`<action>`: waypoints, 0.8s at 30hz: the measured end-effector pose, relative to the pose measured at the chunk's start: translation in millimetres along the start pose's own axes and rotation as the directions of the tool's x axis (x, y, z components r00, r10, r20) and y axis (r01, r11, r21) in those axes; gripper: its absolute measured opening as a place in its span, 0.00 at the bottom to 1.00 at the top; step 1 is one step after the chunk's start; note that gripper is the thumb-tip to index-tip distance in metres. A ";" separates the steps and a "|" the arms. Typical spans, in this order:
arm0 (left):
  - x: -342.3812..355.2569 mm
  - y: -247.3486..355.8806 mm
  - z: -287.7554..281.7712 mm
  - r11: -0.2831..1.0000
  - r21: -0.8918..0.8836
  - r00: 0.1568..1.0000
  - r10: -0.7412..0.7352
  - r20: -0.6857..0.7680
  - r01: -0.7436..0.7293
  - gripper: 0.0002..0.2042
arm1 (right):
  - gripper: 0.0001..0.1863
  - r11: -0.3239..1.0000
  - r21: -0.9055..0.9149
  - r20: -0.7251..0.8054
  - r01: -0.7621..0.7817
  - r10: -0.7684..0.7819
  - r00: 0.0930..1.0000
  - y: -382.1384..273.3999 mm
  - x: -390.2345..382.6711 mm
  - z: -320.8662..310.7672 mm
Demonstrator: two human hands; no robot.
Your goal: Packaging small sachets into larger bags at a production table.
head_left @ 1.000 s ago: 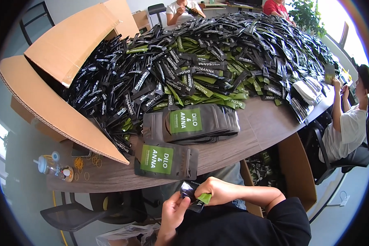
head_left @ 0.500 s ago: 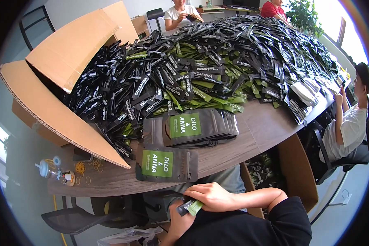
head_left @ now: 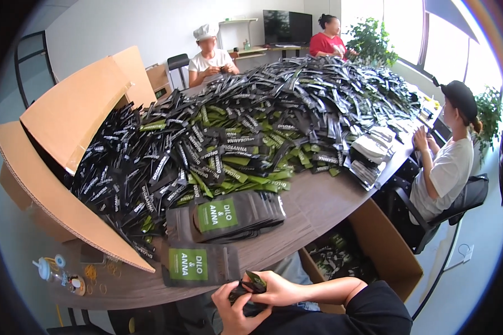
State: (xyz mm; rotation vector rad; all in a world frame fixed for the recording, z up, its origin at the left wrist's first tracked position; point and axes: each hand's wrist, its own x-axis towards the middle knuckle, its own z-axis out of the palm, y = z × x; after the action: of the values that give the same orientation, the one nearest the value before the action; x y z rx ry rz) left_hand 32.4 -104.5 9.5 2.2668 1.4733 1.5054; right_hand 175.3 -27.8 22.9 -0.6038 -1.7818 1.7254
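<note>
1. Between the fingers of both hands, just off the near table edge: black and green sachets (head_left: 255, 282). Number cannot be told; the fingers cover most of them.
2. Left hand (head_left: 233, 310): fingers curled and thumb bent in, gripping the dark lower part. Exact fingertip contact is partly hidden.
3. Right hand (head_left: 275, 289): thumb and fingers pinching the same sachets, a green end projecting beyond the fingers.
4. Ahead and left of the fingers, just beside them: one flat pouch (head_left: 204, 264), dark with a green label, on the table (head_left: 318, 200). Beyond it lies a fanned stack of pouches (head_left: 241, 216).
5. Farther ahead of the fingers: a large heap of loose sachets (head_left: 274, 120). To their right, below table level: a carton (head_left: 395, 245) containing more sachets.
6. Step in hand, as judged: two-handed gathering or evening-up of the sachets.
7. Next move, as judged: calls for a firm right-hand pinch while the left fingers shift their hold, so that none slips out.
</note>
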 end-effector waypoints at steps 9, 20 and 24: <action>8.8 0.9 -11.4 0.982 -0.074 0.982 -0.180 -0.052 0.176 0.25 | 0.12 0.909 -0.409 -0.458 0.085 -0.284 0.842 26.3 4.6 -44.6; 16.3 -13.1 -0.7 0.945 0.026 0.933 -0.325 0.153 0.325 0.37 | 0.12 0.856 0.279 -0.315 0.435 -0.347 0.884 0.1 17.7 -37.7; 9.7 -14.2 4.4 0.939 -0.085 0.936 -0.319 0.148 0.333 0.36 | 0.11 0.768 0.517 -0.305 0.377 -0.247 0.920 -1.8 29.0 -4.8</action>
State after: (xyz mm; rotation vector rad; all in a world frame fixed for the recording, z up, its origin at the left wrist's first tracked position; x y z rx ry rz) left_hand 26.7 -87.9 6.8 1.9024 1.5896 1.2793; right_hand 157.5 -4.7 27.4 -0.2036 -1.0492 1.7473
